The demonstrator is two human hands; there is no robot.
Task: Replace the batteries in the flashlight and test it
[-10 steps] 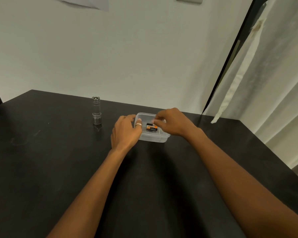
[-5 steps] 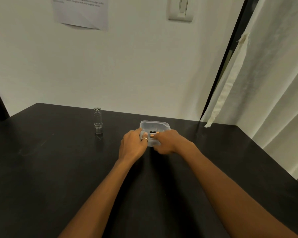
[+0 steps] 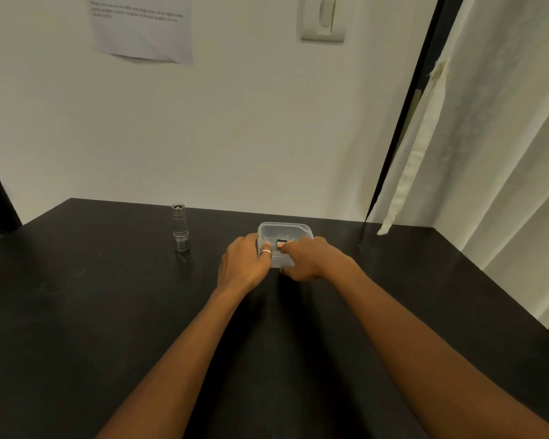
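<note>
A small clear plastic container [image 3: 284, 231] sits on the black table [image 3: 108, 312] near the back edge. Inside it lie orange-and-black batteries [image 3: 281, 243], partly hidden by fingers. My left hand [image 3: 243, 264], with a ring on one finger, grips the container's left side. My right hand [image 3: 308, 259] holds the right front corner, its fingertips reaching over the rim and touching the batteries. A small silver flashlight [image 3: 179, 228] stands upright on the table, well to the left of both hands.
A white wall rises right behind the table, with a paper notice [image 3: 141, 26] and a light switch [image 3: 323, 19] on it. A pale curtain [image 3: 488, 153] hangs along the table's right side.
The view has tilted up, showing more wall. Both hands have closed in around the container; the right hand slid from over its top to the front right corner.
</note>
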